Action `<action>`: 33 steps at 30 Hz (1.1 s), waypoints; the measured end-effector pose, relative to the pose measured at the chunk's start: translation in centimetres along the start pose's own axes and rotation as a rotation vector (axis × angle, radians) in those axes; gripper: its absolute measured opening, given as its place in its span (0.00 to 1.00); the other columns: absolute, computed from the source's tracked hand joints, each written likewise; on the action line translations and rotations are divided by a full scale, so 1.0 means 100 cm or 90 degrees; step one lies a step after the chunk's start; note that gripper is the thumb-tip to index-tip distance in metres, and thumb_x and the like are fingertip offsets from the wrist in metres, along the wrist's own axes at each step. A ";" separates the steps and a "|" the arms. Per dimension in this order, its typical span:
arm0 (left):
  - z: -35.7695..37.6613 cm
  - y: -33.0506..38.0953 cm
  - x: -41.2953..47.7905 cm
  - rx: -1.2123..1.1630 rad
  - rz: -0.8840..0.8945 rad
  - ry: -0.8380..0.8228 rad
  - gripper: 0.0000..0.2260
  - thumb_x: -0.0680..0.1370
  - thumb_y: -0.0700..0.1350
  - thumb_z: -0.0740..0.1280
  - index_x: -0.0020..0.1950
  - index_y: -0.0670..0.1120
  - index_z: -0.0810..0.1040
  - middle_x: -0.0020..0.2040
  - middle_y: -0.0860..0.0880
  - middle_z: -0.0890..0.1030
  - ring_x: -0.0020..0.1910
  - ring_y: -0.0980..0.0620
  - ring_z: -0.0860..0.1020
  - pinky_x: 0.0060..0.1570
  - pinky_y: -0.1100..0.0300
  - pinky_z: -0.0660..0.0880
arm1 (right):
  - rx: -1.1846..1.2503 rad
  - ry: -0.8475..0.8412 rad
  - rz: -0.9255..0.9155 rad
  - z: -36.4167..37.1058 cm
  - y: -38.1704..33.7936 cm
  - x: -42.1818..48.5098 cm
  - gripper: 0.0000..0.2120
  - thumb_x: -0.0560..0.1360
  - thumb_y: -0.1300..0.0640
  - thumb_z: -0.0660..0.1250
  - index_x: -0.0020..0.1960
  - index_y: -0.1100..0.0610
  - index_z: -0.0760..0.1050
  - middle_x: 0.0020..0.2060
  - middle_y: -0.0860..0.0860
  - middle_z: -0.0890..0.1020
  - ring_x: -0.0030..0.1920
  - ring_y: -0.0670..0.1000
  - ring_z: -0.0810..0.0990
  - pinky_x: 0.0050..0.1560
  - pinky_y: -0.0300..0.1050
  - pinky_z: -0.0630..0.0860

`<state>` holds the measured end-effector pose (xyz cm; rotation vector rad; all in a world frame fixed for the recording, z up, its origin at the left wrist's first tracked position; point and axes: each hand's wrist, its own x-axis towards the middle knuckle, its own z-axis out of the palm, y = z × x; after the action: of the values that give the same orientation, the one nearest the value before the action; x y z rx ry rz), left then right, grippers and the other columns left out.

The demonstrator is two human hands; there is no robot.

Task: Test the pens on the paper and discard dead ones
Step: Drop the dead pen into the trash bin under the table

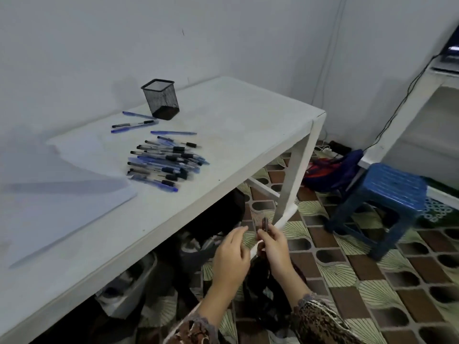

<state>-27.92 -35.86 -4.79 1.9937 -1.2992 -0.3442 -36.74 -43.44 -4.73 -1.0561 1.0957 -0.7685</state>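
A pile of several blue and black pens (165,161) lies on the white table (236,135), with a few loose pens (135,125) behind it. White paper (62,184) covers the table's left part. My right hand (274,247) is below the table's edge, off its right side, pinching a dark pen (265,224) that points upward. My left hand (232,254) is just left of it, fingers apart and holding nothing.
A black mesh pen holder (161,99) stands at the back of the table near the wall. A blue plastic stool (380,207) stands on the patterned floor to the right. Bags and dark things lie under the table. A second white desk (409,115) is far right.
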 end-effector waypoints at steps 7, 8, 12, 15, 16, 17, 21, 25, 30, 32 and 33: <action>0.132 -0.057 0.011 0.064 -0.065 -0.142 0.19 0.77 0.40 0.59 0.67 0.50 0.69 0.64 0.53 0.73 0.59 0.52 0.75 0.53 0.59 0.73 | -0.107 0.075 0.072 -0.074 0.117 0.071 0.07 0.76 0.62 0.63 0.42 0.53 0.76 0.33 0.49 0.79 0.31 0.46 0.74 0.33 0.39 0.69; 0.152 -0.069 0.011 0.069 -0.070 -0.156 0.19 0.77 0.41 0.58 0.67 0.50 0.69 0.64 0.53 0.74 0.58 0.52 0.75 0.52 0.58 0.73 | -0.125 0.090 0.084 -0.083 0.138 0.082 0.09 0.76 0.62 0.63 0.41 0.51 0.76 0.35 0.49 0.80 0.34 0.48 0.76 0.36 0.42 0.71; 0.230 -0.125 0.013 0.087 -0.083 -0.183 0.19 0.77 0.42 0.58 0.68 0.52 0.68 0.65 0.55 0.73 0.61 0.53 0.73 0.57 0.57 0.73 | -0.172 0.126 0.155 -0.111 0.230 0.134 0.10 0.73 0.62 0.62 0.51 0.57 0.79 0.45 0.54 0.83 0.49 0.56 0.80 0.53 0.51 0.75; 0.282 -0.171 0.015 0.107 -0.075 -0.190 0.19 0.77 0.43 0.59 0.68 0.52 0.68 0.65 0.55 0.72 0.63 0.54 0.72 0.61 0.57 0.71 | -0.213 0.148 0.190 -0.120 0.293 0.170 0.15 0.74 0.62 0.62 0.60 0.58 0.76 0.50 0.57 0.82 0.51 0.57 0.80 0.52 0.51 0.76; 0.297 -0.186 0.016 0.114 -0.068 -0.191 0.19 0.76 0.42 0.59 0.68 0.52 0.69 0.65 0.55 0.72 0.63 0.54 0.72 0.62 0.56 0.71 | -0.228 0.157 0.195 -0.121 0.312 0.179 0.15 0.75 0.62 0.61 0.61 0.58 0.75 0.50 0.57 0.82 0.50 0.57 0.80 0.49 0.48 0.75; 0.312 -0.201 0.017 0.121 -0.061 -0.191 0.19 0.76 0.42 0.59 0.67 0.52 0.69 0.65 0.55 0.73 0.63 0.54 0.72 0.62 0.56 0.70 | -0.246 0.160 0.195 -0.122 0.330 0.187 0.15 0.76 0.62 0.60 0.62 0.58 0.73 0.50 0.57 0.81 0.47 0.56 0.80 0.45 0.43 0.74; 0.357 -0.249 0.020 0.140 -0.042 -0.173 0.19 0.75 0.40 0.60 0.66 0.49 0.72 0.64 0.53 0.74 0.63 0.53 0.72 0.64 0.59 0.68 | -0.346 0.140 0.202 -0.124 0.397 0.220 0.14 0.78 0.62 0.59 0.64 0.59 0.72 0.56 0.58 0.80 0.54 0.56 0.78 0.48 0.39 0.71; 0.384 -0.284 0.020 0.140 -0.042 -0.168 0.20 0.75 0.38 0.59 0.67 0.48 0.72 0.67 0.52 0.71 0.67 0.53 0.69 0.65 0.59 0.66 | -0.485 0.050 0.224 -0.123 0.447 0.244 0.16 0.78 0.59 0.59 0.64 0.61 0.72 0.61 0.58 0.78 0.63 0.57 0.75 0.57 0.41 0.69; 0.389 -0.298 0.020 0.113 -0.062 -0.178 0.21 0.75 0.37 0.59 0.67 0.49 0.71 0.69 0.53 0.69 0.68 0.54 0.67 0.67 0.60 0.64 | -0.550 0.031 0.280 -0.117 0.461 0.255 0.17 0.76 0.61 0.61 0.63 0.65 0.72 0.61 0.61 0.77 0.63 0.58 0.75 0.59 0.43 0.69; 0.380 -0.291 0.019 0.101 -0.069 -0.181 0.21 0.75 0.37 0.59 0.67 0.49 0.71 0.69 0.53 0.69 0.68 0.55 0.67 0.67 0.60 0.64 | -0.537 0.056 0.258 -0.113 0.452 0.253 0.16 0.75 0.62 0.61 0.62 0.65 0.72 0.60 0.61 0.77 0.62 0.58 0.75 0.59 0.43 0.69; 0.374 -0.286 0.019 0.099 -0.073 -0.178 0.21 0.75 0.37 0.59 0.67 0.49 0.71 0.68 0.54 0.69 0.68 0.55 0.67 0.67 0.61 0.64 | -0.528 0.069 0.231 -0.110 0.443 0.251 0.16 0.75 0.63 0.61 0.62 0.64 0.73 0.59 0.61 0.77 0.61 0.59 0.75 0.59 0.44 0.69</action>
<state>-28.80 -46.69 -50.60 2.2164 -1.4204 -0.6129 -39.91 -54.27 -55.55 -1.4414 1.7069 -0.0490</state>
